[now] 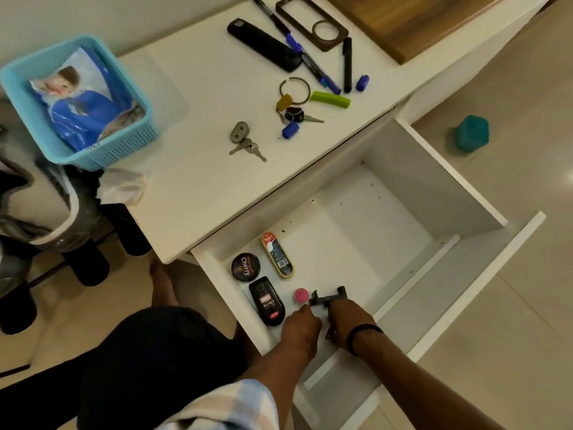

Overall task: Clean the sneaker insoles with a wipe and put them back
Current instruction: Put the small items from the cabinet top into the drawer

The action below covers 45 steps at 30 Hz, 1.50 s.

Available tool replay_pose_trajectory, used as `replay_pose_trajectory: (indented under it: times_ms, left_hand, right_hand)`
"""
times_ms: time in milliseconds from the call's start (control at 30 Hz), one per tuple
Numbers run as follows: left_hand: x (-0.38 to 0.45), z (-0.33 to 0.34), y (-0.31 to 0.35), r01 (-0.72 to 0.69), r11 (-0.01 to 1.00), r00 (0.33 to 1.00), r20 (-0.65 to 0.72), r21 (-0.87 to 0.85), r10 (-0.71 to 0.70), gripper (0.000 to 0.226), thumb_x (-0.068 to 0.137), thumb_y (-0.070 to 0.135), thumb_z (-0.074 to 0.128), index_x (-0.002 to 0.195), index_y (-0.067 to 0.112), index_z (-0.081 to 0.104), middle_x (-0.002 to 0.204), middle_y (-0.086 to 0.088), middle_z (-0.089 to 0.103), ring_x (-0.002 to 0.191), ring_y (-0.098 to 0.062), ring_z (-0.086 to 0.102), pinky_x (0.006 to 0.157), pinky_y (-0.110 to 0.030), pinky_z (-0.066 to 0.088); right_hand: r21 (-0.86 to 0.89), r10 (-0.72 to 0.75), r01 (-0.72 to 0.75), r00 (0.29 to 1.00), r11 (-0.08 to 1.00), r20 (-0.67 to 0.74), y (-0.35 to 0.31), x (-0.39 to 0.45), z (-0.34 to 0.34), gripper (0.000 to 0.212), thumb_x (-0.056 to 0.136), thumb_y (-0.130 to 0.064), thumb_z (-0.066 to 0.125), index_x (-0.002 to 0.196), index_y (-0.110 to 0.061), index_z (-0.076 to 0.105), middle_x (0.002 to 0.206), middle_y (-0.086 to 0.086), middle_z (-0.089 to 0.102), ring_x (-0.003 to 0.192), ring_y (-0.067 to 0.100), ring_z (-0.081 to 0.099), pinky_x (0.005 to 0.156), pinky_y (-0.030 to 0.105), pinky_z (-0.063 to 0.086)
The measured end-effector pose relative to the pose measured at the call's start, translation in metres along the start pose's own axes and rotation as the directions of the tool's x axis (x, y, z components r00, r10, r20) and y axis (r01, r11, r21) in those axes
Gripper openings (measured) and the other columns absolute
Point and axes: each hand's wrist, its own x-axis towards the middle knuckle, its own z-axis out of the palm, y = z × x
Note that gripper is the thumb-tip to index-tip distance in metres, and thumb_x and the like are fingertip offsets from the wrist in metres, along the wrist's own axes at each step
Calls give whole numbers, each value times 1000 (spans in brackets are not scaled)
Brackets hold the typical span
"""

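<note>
Progress on the insoles looks close to nil, judging by what lies in view: no sneaker and no insole can be made out anywhere, so where the task's own things are I cannot tell. A crumpled white wipe or tissue [122, 187] lies at the left edge of the white worktop [198, 169], just below the blue basket [77, 100]; whether it is the cleaning wipe, or used, is unclear. Both hands are down in the open drawer [387, 212] beneath the worktop. The right hand [347, 321] has its fingers curled around a small black clip-like bracket [328, 297], which pokes out above the knuckles. The left hand [302, 325] sits just beside it, fingers bent downward toward the drawer floor near the bracket; whether it grips anything I cannot tell, since its fingertips are hidden. Close by in the drawer's near-left corner lie a round polish tin [245, 266], a cream oval shoe-shine sponge [277, 254], a black oval shoe-shine sponge [267, 301] and a small pink cap [301, 295]. Two bunches of keys [248, 144], pens and a black remote [263, 45] are scattered on the worktop, well apart from the hands. My reading is that this is rummaging for supplies: wiping both insoles and refitting them all remain to be done.
</note>
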Motion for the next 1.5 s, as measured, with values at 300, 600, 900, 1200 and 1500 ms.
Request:
replay_pose_trajectory:
  times_ms: [300, 600, 900, 1200, 1500]
  left_hand:
    - [-58, -127, 2, 28, 990, 948, 318, -139, 18, 14, 101, 15, 62, 95, 3, 67, 97, -16, 68, 86, -30, 66, 70, -31, 48]
    - [-108, -283, -133, -84, 961, 584, -794, -264, -167, 29, 95, 42, 68, 119, 27, 62, 110, 0, 67, 103, -21, 64, 81, -30, 46]
    - [-66, -272, -191, -210, 934, 601, -791, -290, -110, 56, 91, 33, 71, 143, 34, 49, 126, -2, 45, 113, -24, 50, 87, -38, 51]
    - [-48, -282, -187, -232, 916, 609, -783, -326, -124, 27, 99, 25, 63, 126, 24, 58, 106, -4, 49, 92, -29, 60, 76, -33, 44]
    - [-55, -280, -199, -234, 920, 554, -821, -314, -140, 43, 94, 21, 61, 133, 28, 46, 94, 10, 52, 86, -21, 50, 70, -33, 34]
  right_hand:
    - [160, 38, 13, 951, 987, -308, -6, -23, -57, 15, 83, -40, 65, 90, -27, 61, 111, -2, 65, 104, 19, 64, 84, 30, 52]
    - [287, -23, 474, 547, 833, -837, -96, -37, -239, 10, 91, -30, 68, 98, -24, 66, 94, -4, 65, 80, 16, 62, 72, 33, 54]
    - [88, -132, 363, 540, 928, -831, -149, -4, -316, 21, 91, -25, 68, 111, -19, 68, 115, 5, 61, 99, 24, 61, 77, 39, 55]
    - [44, -103, 207, 648, 977, -755, -157, 7, -340, 13, 80, -2, 70, 85, -15, 70, 93, 6, 67, 80, 22, 63, 67, 35, 58]
    - [95, -88, 299, 545, 950, -834, -153, -4, -343, 9, 91, -10, 66, 96, -18, 67, 101, 1, 65, 89, 19, 59, 70, 34, 51]
